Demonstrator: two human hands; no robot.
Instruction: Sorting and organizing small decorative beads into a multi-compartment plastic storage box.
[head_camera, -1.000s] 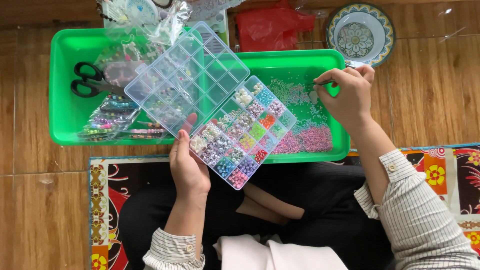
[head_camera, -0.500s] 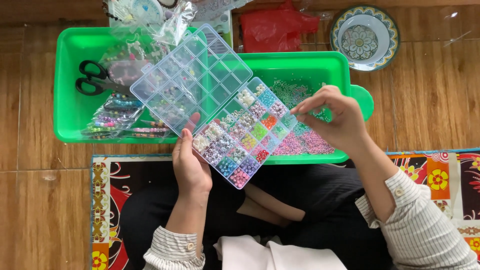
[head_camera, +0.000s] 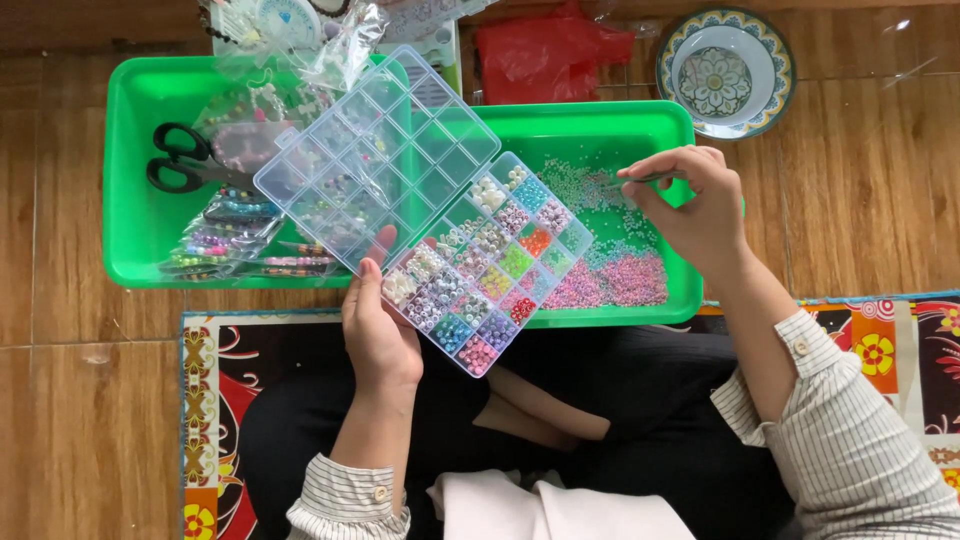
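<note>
In the head view, the left hand (head_camera: 378, 335) is holding a clear compartment box (head_camera: 470, 270) by its near edge, the thumb lying on the top face and the fingers wrapped beneath, so the grip is closed on the box. The box is tilting diagonally above two green trays (head_camera: 135, 180), its open lid (head_camera: 375, 160) swinging out to the upper left over the left tray. Coloured beads are filling most of the compartments.

The right hand (head_camera: 690, 205) is hovering over the right tray (head_camera: 640, 125), its thumb and forefinger pinching a thin needle-like tool (head_camera: 655, 178) that is pointing left; that grip is closed on the tool. Below it, loose pink and pale beads (head_camera: 620, 280) are lying in a heap on the tray floor, just beside the box's right corner.

In the left tray, black-handled scissors (head_camera: 180, 160) are resting beside small plastic bags of beads (head_camera: 225, 235). Beyond the trays, a red plastic bag (head_camera: 545, 55) and a patterned plate (head_camera: 725, 70) are sitting on the wooden floor (head_camera: 60, 400). The person is sitting on a patterned mat (head_camera: 215, 380).
</note>
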